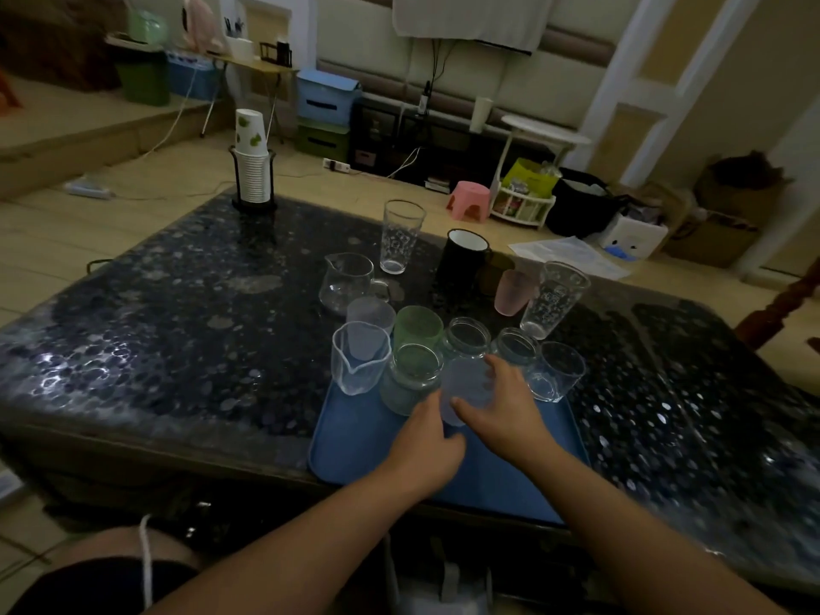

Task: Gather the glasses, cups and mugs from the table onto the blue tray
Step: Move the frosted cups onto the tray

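Observation:
The blue tray [355, 441] lies at the table's near edge. Both hands meet on a frosted pale cup [466, 386] over the tray's middle: my left hand [428, 441] at its left base, my right hand [501, 406] wrapped round its right side. Along the tray's far edge stand a clear spouted beaker [357, 357], a frosted cup [370, 315], a green cup [417, 326], a clear glass [412, 377], two jars [466, 337] and a tumbler [557, 370]. Further back on the table are a glass pitcher [348, 281], a tall glass [399, 237], a black mug [463, 259], a pink cup [512, 292] and another tall glass [552, 299].
The dark pebble-patterned table [177, 330] carries a rack of stacked paper cups [253, 170] at its far left corner. Beyond it the floor holds a pink stool [470, 201], a white rack, bags and boxes. A chair's wooden edge [781, 304] shows at right.

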